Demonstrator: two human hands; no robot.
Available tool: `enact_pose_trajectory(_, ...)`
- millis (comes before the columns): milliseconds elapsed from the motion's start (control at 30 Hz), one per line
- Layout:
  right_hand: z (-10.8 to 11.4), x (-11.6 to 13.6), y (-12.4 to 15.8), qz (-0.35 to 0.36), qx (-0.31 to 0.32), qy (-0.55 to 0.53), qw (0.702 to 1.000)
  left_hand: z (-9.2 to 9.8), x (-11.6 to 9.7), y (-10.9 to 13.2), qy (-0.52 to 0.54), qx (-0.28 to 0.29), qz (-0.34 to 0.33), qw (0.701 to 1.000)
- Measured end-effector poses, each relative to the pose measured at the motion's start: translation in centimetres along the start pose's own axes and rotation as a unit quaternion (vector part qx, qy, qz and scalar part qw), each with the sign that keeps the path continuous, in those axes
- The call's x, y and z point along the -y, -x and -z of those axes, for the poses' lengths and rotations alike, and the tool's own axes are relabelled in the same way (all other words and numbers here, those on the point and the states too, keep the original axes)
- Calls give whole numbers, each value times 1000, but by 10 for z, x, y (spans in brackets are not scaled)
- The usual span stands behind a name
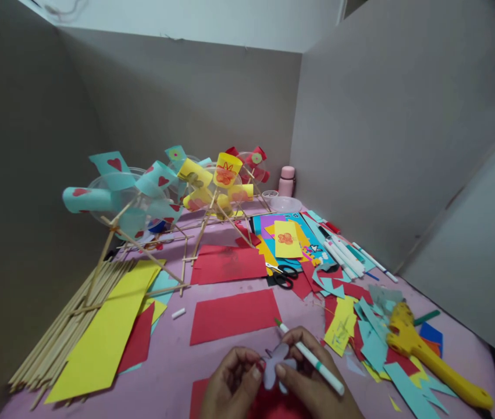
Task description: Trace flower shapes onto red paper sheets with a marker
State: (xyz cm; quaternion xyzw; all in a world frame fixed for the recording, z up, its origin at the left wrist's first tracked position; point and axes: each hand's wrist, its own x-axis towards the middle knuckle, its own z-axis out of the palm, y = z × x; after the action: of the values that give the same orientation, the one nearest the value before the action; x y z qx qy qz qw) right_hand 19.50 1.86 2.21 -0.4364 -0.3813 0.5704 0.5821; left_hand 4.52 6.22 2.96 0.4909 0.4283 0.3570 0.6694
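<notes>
A small greyish-lilac paper butterfly cutout point(275, 366) is between my two hands, low in the head view. My left hand point(233, 384) is closed, thumb and forefinger pinched at the cutout's left edge; a bit of red shows at those fingertips. With its thumb on the cutout's lower right, my right hand point(312, 378) grips the paper and also carries an uncapped green marker point(308, 354) slanting across its fingers, tip up to the left. Just beyond lies a red paper rectangle point(235, 317), and more red paper shows beneath my hands.
Paper pinwheels on stick stands point(136, 195) fill the back left. Bamboo sticks point(55, 337) and yellow paper point(107, 331) lie left. Black-handled scissors point(282, 274) rest past the red sheets. To the right are white markers point(345, 259), paper scraps point(371, 337) and a yellow glue gun point(434, 358).
</notes>
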Motion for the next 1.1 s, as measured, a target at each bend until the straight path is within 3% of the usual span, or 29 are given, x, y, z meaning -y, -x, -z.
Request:
enact_pose_trajectory(233, -1, 0, -1, -5, 19, -24, 1000, 8, -3, -5, -15, 18, 31, 999)
enact_pose_trajectory(333, 1, -4, -3, -9, 34, -36, 999, 10, 0, -6, 3, 7, 58, 998)
enact_pose_trajectory(733, 8, -14, -3, -23, 39, -10, 999, 9, 6, -9, 99, 53, 113, 987)
enact_pose_trajectory(1100, 5, -8, -1, -40, 53, 10, 998, 7, -3, 1, 205, 56, 269, 940)
